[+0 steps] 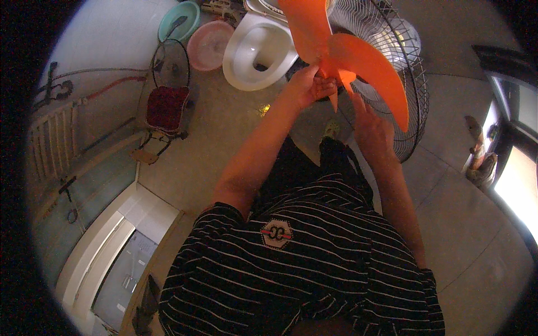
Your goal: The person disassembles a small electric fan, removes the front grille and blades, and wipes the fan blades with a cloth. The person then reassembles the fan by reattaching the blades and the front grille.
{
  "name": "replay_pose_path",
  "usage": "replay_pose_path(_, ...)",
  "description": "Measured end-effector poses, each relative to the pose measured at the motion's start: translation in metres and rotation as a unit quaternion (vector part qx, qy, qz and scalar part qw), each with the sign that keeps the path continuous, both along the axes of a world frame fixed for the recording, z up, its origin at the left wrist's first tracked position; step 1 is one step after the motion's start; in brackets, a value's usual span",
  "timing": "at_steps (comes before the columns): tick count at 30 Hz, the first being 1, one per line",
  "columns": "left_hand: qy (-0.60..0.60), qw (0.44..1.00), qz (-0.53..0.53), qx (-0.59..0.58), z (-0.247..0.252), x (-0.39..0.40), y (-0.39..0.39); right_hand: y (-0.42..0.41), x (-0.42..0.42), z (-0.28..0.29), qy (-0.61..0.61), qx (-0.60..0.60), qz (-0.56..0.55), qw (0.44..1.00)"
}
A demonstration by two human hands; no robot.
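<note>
Orange plastic fan blades (363,56) stand at the upper right of the view, in front of a dark wire fan guard (414,96). My left hand (313,87) grips the blades' hub from the left, fingers curled at its underside. Close by on the right, my right hand (372,122) reaches up to the lower edge of the blades beside the guard; its fingertips are partly hidden, so its hold is unclear. Behind the guard, a pale round part of the fan (407,42) shows.
A white toilet (256,52) stands just left of the fan. Farther left are a pink basin (206,46), a green basin (185,19) and a folding chair with a dark red seat (167,108). A radiator (54,143) lines the left wall.
</note>
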State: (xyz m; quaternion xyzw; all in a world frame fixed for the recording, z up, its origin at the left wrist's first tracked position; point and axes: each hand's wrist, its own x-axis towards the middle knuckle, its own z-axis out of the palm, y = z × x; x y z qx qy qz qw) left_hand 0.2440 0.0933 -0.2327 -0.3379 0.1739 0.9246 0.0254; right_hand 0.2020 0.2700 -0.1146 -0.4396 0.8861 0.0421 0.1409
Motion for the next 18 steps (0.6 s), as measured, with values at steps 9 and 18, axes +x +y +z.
replay_pose_path(9, 0.019, 0.928, -0.004, -0.372, 0.028, 0.012, 0.004, 0.001, 0.001, 0.003, 0.014, -0.028, 0.018, 0.999)
replay_pose_path(18, 0.049, 0.501, 0.008, -0.864, -0.008, 0.017, 0.007, -0.005, 0.001, 0.012, 0.007, 0.021, 0.003, 1.000)
